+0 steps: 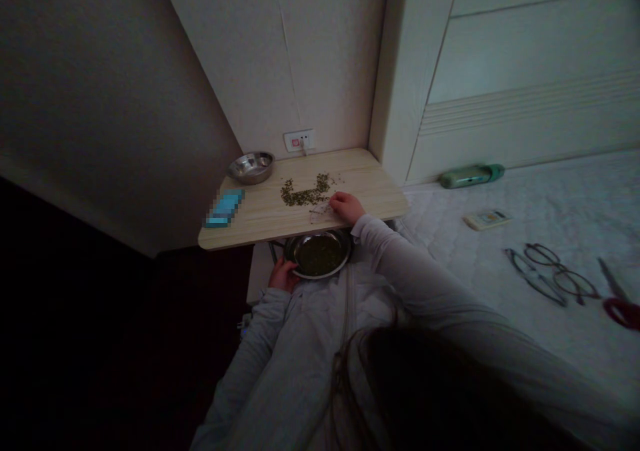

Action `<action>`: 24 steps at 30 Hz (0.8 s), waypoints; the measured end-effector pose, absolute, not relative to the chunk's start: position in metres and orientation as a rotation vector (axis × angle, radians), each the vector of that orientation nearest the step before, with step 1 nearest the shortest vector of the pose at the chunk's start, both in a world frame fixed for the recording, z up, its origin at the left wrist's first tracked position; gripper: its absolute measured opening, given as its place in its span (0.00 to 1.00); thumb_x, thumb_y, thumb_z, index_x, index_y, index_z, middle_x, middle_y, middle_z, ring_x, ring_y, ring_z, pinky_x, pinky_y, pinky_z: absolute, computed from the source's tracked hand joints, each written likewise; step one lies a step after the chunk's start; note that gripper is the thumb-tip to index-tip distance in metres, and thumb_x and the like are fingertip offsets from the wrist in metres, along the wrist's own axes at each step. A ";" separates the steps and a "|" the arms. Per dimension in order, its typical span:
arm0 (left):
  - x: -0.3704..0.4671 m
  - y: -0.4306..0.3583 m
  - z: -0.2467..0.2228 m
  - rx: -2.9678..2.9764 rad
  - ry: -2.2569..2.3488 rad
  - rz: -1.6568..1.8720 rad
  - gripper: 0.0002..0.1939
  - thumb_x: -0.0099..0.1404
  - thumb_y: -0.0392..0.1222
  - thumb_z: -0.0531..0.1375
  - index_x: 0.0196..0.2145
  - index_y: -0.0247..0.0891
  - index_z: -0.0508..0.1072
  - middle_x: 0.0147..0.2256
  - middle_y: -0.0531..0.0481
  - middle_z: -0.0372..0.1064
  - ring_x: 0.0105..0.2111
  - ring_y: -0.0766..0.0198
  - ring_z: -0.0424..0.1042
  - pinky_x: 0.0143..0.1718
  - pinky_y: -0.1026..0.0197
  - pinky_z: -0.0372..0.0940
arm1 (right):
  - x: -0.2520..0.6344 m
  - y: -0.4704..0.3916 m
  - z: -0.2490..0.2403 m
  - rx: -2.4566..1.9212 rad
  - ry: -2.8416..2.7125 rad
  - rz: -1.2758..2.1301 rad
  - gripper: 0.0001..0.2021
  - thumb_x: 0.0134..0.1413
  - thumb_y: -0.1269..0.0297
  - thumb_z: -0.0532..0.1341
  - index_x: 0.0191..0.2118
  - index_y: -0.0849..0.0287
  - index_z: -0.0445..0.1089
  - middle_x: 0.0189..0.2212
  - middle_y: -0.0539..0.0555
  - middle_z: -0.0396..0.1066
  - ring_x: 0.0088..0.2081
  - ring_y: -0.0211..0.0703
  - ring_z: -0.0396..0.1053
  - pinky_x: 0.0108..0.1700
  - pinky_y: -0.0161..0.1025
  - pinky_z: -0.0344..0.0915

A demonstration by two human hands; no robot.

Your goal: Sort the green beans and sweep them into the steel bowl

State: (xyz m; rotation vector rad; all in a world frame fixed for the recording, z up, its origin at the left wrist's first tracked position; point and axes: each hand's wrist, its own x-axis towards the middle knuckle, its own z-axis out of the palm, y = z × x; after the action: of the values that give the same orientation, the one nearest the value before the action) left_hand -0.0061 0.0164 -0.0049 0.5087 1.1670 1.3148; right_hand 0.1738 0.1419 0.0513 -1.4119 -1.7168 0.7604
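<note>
My left hand (283,275) grips the left rim of a metal bowl (345,264), which sits on my lap just under the table's front edge. Inside the bowl lie many small dark green grains (320,254). My right hand (346,207) rests at the front of the wooden table (240,231), its fingers drawn together at the tabletop; what they pinch, if anything, is too small to make out. Just beyond its fingertips spreads a loose patch of small green bean-like seeds (300,196), with a few scattered apart near the fingers.
An upright metal bowl (251,168) stands at the table's back left, behind a blurred-out blue phone-like object (225,208). A plug sits in the wall socket (299,140). On the white quilted bed lie a green bottle (470,176), a remote control (487,219), glasses (563,274) and red-handled scissors (623,311).
</note>
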 end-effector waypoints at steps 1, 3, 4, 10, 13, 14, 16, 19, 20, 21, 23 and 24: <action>-0.006 0.016 -0.004 0.507 1.165 1.317 0.16 0.40 0.28 0.53 0.30 0.38 0.63 0.18 0.58 0.63 0.14 0.72 0.60 0.10 0.70 0.52 | 0.174 0.142 0.051 -1.411 -1.727 0.751 0.10 0.37 0.62 0.50 0.24 0.61 0.64 0.17 0.46 0.61 0.23 0.31 0.57 0.28 0.31 0.53; -0.005 0.016 -0.002 0.507 1.156 1.326 0.17 0.39 0.27 0.53 0.30 0.38 0.63 0.19 0.58 0.64 0.15 0.72 0.61 0.11 0.70 0.53 | 0.174 0.141 0.051 -1.404 -1.738 0.741 0.10 0.37 0.62 0.50 0.23 0.61 0.64 0.17 0.46 0.61 0.23 0.31 0.56 0.28 0.31 0.53; -0.005 0.015 -0.002 0.508 1.150 1.331 0.17 0.39 0.27 0.53 0.30 0.38 0.63 0.19 0.58 0.64 0.15 0.72 0.61 0.11 0.70 0.53 | 0.174 0.141 0.052 -1.398 -1.742 0.744 0.10 0.36 0.62 0.50 0.23 0.61 0.64 0.17 0.46 0.60 0.22 0.31 0.56 0.28 0.31 0.53; -0.005 0.014 -0.002 0.536 1.168 1.323 0.15 0.40 0.28 0.53 0.29 0.37 0.64 0.18 0.58 0.63 0.13 0.73 0.60 0.09 0.71 0.51 | 0.175 0.144 0.050 -1.382 -1.689 0.791 0.10 0.36 0.62 0.49 0.23 0.61 0.63 0.16 0.46 0.59 0.21 0.31 0.56 0.26 0.30 0.52; -0.006 0.014 -0.003 0.546 1.169 1.320 0.15 0.41 0.28 0.53 0.30 0.37 0.63 0.17 0.58 0.63 0.12 0.73 0.59 0.08 0.71 0.51 | 0.175 0.145 0.048 -1.385 -1.685 0.777 0.10 0.36 0.61 0.49 0.23 0.61 0.63 0.16 0.46 0.60 0.22 0.31 0.56 0.26 0.30 0.53; -0.006 0.014 -0.003 0.543 1.172 1.320 0.15 0.41 0.28 0.53 0.30 0.37 0.63 0.17 0.58 0.63 0.12 0.73 0.59 0.08 0.71 0.51 | 0.175 0.145 0.048 -1.381 -1.699 0.768 0.10 0.36 0.61 0.50 0.23 0.61 0.63 0.17 0.46 0.60 0.22 0.31 0.56 0.27 0.30 0.53; -0.006 0.014 -0.002 0.536 1.182 1.317 0.14 0.41 0.28 0.53 0.29 0.37 0.63 0.17 0.58 0.63 0.12 0.73 0.59 0.08 0.71 0.51 | 0.175 0.144 0.048 -1.382 -1.733 0.751 0.09 0.36 0.61 0.50 0.23 0.61 0.63 0.17 0.46 0.60 0.22 0.31 0.56 0.27 0.30 0.52; -0.006 0.014 -0.001 0.530 1.189 1.303 0.14 0.41 0.28 0.54 0.29 0.37 0.63 0.17 0.58 0.63 0.12 0.73 0.59 0.08 0.71 0.51 | 0.174 0.143 0.049 -1.386 -1.755 0.742 0.09 0.36 0.62 0.50 0.23 0.61 0.63 0.16 0.46 0.60 0.22 0.31 0.56 0.26 0.30 0.52; -0.006 0.014 -0.002 0.530 1.184 1.307 0.14 0.41 0.28 0.54 0.29 0.37 0.63 0.17 0.58 0.62 0.12 0.74 0.59 0.08 0.71 0.51 | 0.174 0.143 0.049 -1.384 -1.753 0.745 0.09 0.36 0.62 0.50 0.23 0.61 0.63 0.16 0.46 0.60 0.22 0.31 0.56 0.26 0.30 0.52; -0.006 0.014 -0.002 0.531 1.177 1.313 0.14 0.41 0.28 0.54 0.29 0.37 0.63 0.17 0.58 0.63 0.12 0.74 0.59 0.09 0.71 0.51 | 0.174 0.143 0.049 -1.382 -1.750 0.749 0.09 0.36 0.62 0.50 0.23 0.61 0.63 0.16 0.46 0.60 0.22 0.31 0.56 0.26 0.30 0.52; -0.006 0.014 -0.003 0.529 1.173 1.322 0.14 0.40 0.28 0.54 0.29 0.37 0.63 0.17 0.58 0.63 0.12 0.74 0.59 0.09 0.71 0.52 | 0.175 0.143 0.049 -1.379 -1.738 0.758 0.09 0.36 0.62 0.50 0.23 0.61 0.63 0.16 0.45 0.59 0.21 0.30 0.55 0.26 0.30 0.52; -0.006 0.014 -0.003 0.527 1.174 1.325 0.14 0.40 0.28 0.54 0.29 0.38 0.63 0.17 0.58 0.63 0.12 0.74 0.59 0.09 0.71 0.52 | 0.175 0.143 0.049 -1.380 -1.736 0.766 0.09 0.36 0.62 0.50 0.23 0.61 0.63 0.16 0.45 0.59 0.21 0.30 0.55 0.25 0.30 0.52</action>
State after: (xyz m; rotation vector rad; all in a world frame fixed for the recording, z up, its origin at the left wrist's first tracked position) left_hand -0.0064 0.0144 -0.0032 0.5268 1.1742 1.3246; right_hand 0.1749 0.1432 0.0486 -1.3798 -1.7356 0.7660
